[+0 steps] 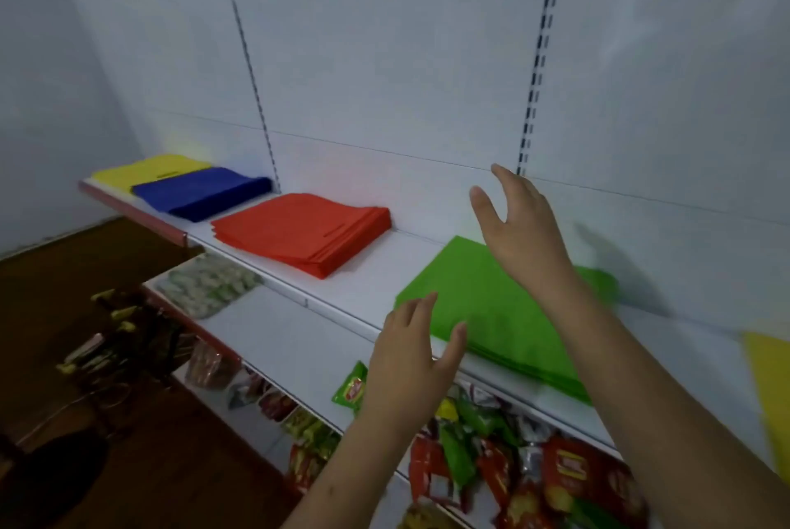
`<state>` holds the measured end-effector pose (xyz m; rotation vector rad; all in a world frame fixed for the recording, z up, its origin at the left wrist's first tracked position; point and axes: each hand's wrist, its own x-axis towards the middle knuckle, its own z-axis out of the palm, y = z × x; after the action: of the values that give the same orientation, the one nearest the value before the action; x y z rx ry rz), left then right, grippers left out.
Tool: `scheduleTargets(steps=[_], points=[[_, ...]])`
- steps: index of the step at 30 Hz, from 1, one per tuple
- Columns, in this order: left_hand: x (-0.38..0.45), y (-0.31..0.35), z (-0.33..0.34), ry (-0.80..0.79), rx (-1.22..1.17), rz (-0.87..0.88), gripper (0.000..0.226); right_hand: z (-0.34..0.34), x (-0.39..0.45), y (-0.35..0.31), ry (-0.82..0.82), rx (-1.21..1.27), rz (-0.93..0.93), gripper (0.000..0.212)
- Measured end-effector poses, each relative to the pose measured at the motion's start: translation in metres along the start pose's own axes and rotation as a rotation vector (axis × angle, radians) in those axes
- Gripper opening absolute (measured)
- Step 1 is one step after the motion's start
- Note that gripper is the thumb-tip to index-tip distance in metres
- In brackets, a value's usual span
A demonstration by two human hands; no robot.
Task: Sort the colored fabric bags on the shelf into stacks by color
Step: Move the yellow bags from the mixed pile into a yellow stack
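Hovering with fingers spread and loosely straight, holding nothing: left hand (410, 351) at lower centre over near corner of green stack (491, 306), thumb out beside its front edge; right hand (519, 220) at centre right, raised above stack's far side, not touching. Green stack flat on top shelf (384, 280), centre right. Red stack (299, 231) left of it, well apart; blue stack (201, 191) and yellow bag (147, 169) at upper left, overlapping; another yellow piece (769, 383) at right edge, blurred. Likely thin, light, limp non-woven fabric, layers prone to sliding; best taken by pinching an edge or corner, or pressing flat palms on both sides to square up. Snack packets (513, 464) on lower shelves.
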<state>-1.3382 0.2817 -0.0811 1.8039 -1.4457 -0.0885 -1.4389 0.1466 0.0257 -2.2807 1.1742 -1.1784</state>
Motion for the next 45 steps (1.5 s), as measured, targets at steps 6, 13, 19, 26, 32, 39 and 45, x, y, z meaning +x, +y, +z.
scheduleTargets(steps=[6, 13, 19, 26, 32, 39, 45], points=[[-0.003, -0.125, -0.115, 0.082, 0.018, -0.08, 0.066, 0.122, 0.018, -0.118, -0.069, 0.076, -0.058, 0.06], [0.012, -0.23, -0.209, 0.121, 0.069, -0.136, 0.07, 0.23, 0.037, -0.215, -0.114, 0.071, -0.088, 0.061], [0.057, -0.305, -0.25, 0.133, 0.069, -0.178, 0.066, 0.306, 0.079, -0.253, -0.112, 0.049, -0.088, 0.061], [0.145, -0.405, -0.274, 0.109, 0.089, -0.154, 0.066, 0.417, 0.156, -0.27, -0.08, 0.083, -0.056, 0.061], [0.258, -0.495, -0.311, 0.079, 0.135, -0.113, 0.065, 0.508, 0.259, -0.288, -0.064, 0.102, 0.026, 0.062], [0.347, -0.585, -0.345, 0.049, 0.089, -0.082, 0.069, 0.594, 0.345, -0.319, -0.037, 0.117, 0.047, 0.061], [0.407, -0.668, -0.369, -0.002, 0.028, -0.066, 0.072, 0.676, 0.381, -0.344, -0.027, 0.091, 0.099, 0.063]])
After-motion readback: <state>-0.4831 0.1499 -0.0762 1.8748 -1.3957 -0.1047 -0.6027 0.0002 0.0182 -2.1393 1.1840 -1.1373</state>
